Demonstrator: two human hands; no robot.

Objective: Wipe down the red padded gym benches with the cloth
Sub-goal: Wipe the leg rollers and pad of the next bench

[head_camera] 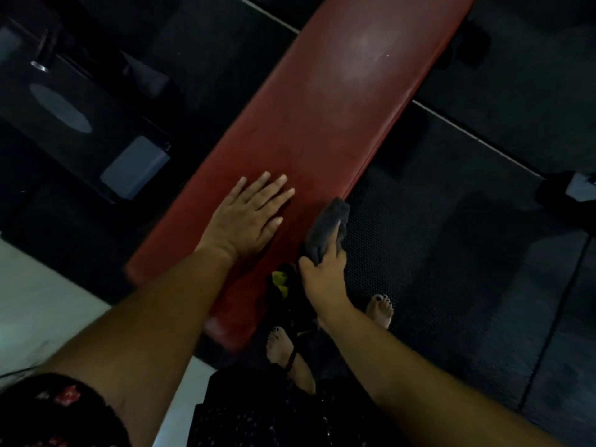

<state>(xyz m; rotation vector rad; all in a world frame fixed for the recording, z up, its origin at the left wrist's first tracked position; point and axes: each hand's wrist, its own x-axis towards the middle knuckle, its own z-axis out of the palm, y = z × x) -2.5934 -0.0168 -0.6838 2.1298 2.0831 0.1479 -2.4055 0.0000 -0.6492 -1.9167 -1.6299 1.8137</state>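
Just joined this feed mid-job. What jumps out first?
The long red bench dominates, running diagonally through the dark frame. The left hand lies flat on its near half with fingers spread. The right hand grips a dark cloth at the bench's edge on the right of the view.

No legible txt, nos., brand marks or signs anywhere in view. The red padded desk (338, 117) has a plain top w/ only a pale sheen, no print on it. On the dark equipment at left, a pale oval patch (59, 108) & a pale rectangular patch (135, 167) are too dim & blurred to tell whether they carry any lettering.
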